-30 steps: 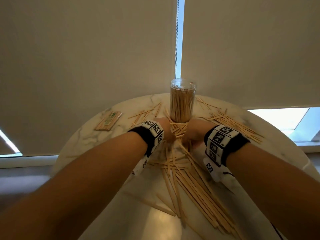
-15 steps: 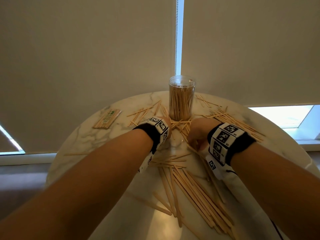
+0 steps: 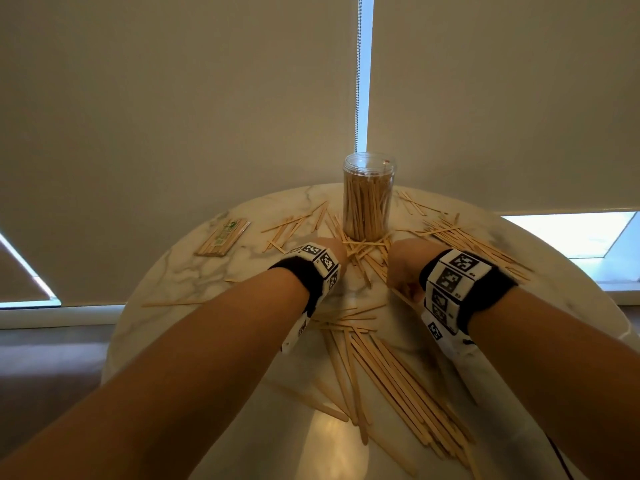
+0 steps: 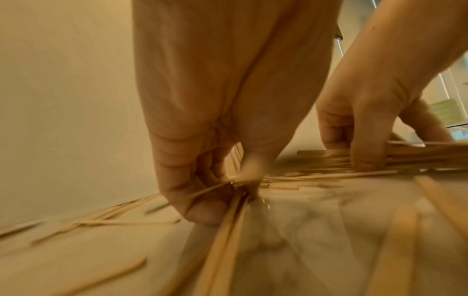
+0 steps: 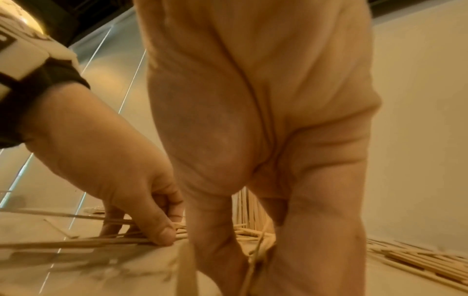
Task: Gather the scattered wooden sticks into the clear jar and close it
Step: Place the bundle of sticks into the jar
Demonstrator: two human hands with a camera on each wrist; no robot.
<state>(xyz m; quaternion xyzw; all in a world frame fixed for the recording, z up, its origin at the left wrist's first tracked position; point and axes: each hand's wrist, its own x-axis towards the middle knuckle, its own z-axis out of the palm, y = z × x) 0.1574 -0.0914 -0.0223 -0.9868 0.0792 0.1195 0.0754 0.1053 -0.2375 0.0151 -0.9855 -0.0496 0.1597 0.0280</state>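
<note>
A clear jar [image 3: 369,199], upright and packed with wooden sticks, stands at the far side of a round marble table [image 3: 194,271]. More sticks lie criss-crossed at the jar's foot [image 3: 367,249]. My left hand [image 3: 334,252] is down on this heap, and its curled fingers pinch a few sticks [image 4: 228,192]. Just right of it, my right hand [image 3: 403,268] curls its fingers round thin sticks [image 5: 255,254] against the tabletop. Each wrist view also shows the other hand beside it. The head view hides both sets of fingertips.
A long fan of sticks [image 3: 391,375] lies between my forearms, toward me. Other sticks spread right of the jar [image 3: 464,240] and left of it [image 3: 287,226]. A wrapped bundle of sticks [image 3: 223,237] sits at the table's far left. Blinds hang close behind.
Both hands have drawn slightly apart in front of the jar. The right hand has pulled back toward me, dragging sticks with it.
</note>
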